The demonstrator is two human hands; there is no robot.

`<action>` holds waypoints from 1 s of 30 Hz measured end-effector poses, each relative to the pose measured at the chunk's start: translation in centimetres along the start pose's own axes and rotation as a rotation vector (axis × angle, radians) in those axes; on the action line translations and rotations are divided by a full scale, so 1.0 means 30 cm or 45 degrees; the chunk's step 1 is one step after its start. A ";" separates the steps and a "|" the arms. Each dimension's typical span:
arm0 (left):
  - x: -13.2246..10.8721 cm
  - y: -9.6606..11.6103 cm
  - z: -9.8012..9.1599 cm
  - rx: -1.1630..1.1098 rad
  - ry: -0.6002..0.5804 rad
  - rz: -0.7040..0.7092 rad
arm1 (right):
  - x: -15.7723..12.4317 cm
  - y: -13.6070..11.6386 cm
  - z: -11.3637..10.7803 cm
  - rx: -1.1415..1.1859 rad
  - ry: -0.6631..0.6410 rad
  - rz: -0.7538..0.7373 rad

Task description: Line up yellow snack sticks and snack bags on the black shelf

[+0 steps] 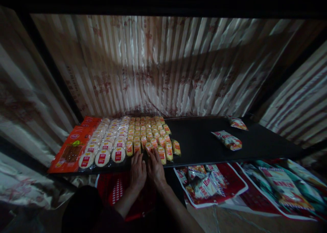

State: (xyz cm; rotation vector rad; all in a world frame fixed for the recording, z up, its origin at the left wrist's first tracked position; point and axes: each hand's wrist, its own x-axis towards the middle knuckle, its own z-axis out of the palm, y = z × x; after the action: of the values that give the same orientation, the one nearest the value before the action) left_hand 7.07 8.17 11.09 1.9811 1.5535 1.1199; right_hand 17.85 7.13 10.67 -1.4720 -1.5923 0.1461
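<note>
Small yellow wrapped cakes (145, 132) with orange-red labels stand in close rows on a black shelf (194, 137). My left hand (138, 173) reaches to the shelf's front edge, its fingers stretched forward against a front-row cake packet (137, 146). Just beside it, my right hand (156, 170) also has its fingers extended, the tips touching a cake packet (149, 147) that sits slightly askew. Parts of the lowest packets are hidden behind my fingers. To the right of my right hand, a few front packets (169, 151) lean at uneven angles.
Round white wrapped cakes (103, 157) and orange flat packs (68, 151) fill the shelf's left end. Two snack bags (228, 140) lie farther right. Below, red sacks (242, 185) hold more bags. Striped sheeting (153, 66) hangs behind; a dark beam (163, 4) crosses above.
</note>
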 end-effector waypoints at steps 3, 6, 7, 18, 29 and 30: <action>0.001 0.021 0.032 -0.105 -0.020 -0.070 | 0.006 0.008 0.000 0.016 -0.036 0.055; 0.010 0.048 0.054 -0.236 -0.044 -0.235 | 0.015 0.012 -0.007 0.017 -0.080 0.089; 0.014 0.057 0.056 -0.286 -0.058 -0.294 | 0.018 0.012 -0.009 0.022 -0.090 0.092; 0.018 0.069 0.048 -0.689 0.003 -0.476 | 0.026 0.014 0.005 0.159 0.045 0.031; 0.057 0.086 0.057 -0.528 0.122 -0.307 | 0.073 0.015 0.041 0.294 0.077 0.112; 0.064 0.088 0.059 -0.514 0.123 -0.300 | 0.080 0.017 0.049 0.319 0.085 0.147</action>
State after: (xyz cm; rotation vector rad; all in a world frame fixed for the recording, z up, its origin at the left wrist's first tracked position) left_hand 10.23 9.43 12.55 1.4611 1.4246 1.3219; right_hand 17.59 9.97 10.79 -1.3583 -1.3812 0.3466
